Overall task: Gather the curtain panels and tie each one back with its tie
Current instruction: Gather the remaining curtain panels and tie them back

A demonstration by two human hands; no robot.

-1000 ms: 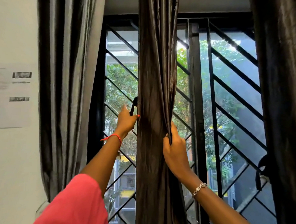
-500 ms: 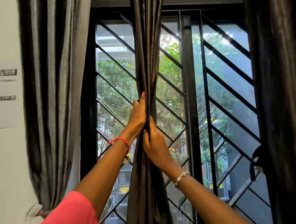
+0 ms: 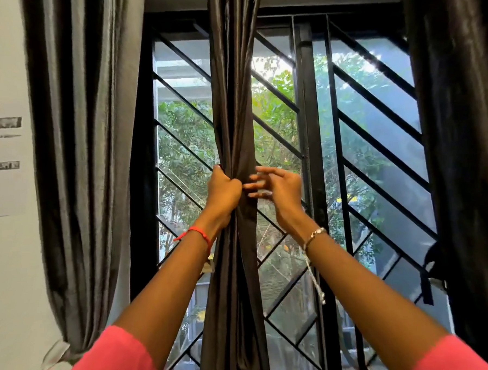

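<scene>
A dark brown middle curtain panel [image 3: 232,100] hangs in front of the window, bunched into a narrow column. My left hand [image 3: 223,190] grips the bunched fabric at mid height, fingers wrapped round it. My right hand [image 3: 277,187] hovers just right of the bunch with fingers spread, blurred, their tips at the fabric's edge. A grey panel [image 3: 78,165] hangs loose at the left. A dark panel [image 3: 461,145] hangs at the right, with a black tie [image 3: 427,277] dangling from its inner edge. No tie shows on the middle panel.
Behind the curtains is a black window grille [image 3: 310,124] with diagonal bars, trees outside. A white wall with a taped paper sheet [image 3: 1,169] lies to the left.
My left hand has taken over the grip on the gathered middle panel. My right hand let go of the fabric and moved out to the right with fingers spread.
</scene>
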